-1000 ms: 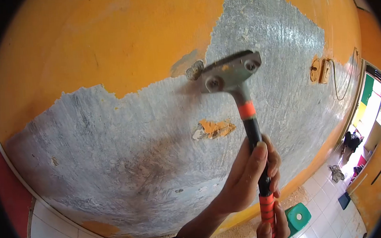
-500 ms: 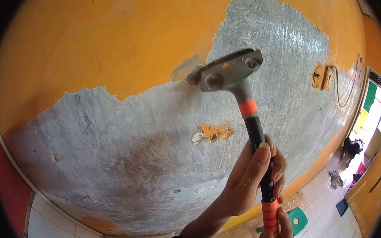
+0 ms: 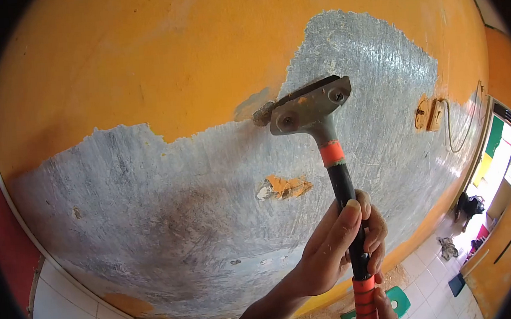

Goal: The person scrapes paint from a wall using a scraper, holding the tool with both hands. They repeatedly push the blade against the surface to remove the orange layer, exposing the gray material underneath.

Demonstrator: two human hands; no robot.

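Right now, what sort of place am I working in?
Probably an indoor room under renovation: the orange wall is scraped down to grey plaster, a scraper is held against it, and paint scrapings lie on the white tiled floor.

Single head view, fisheye, facing wall (image 3: 150, 184) close up, tiled floor (image 3: 435, 277) lower right.

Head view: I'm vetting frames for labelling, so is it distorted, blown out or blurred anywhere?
Head view: heavy fisheye bending makes the wall bulge, with black corners; the doorway at far right is overexposed; the scraper looks sharp, without evident motion blur.
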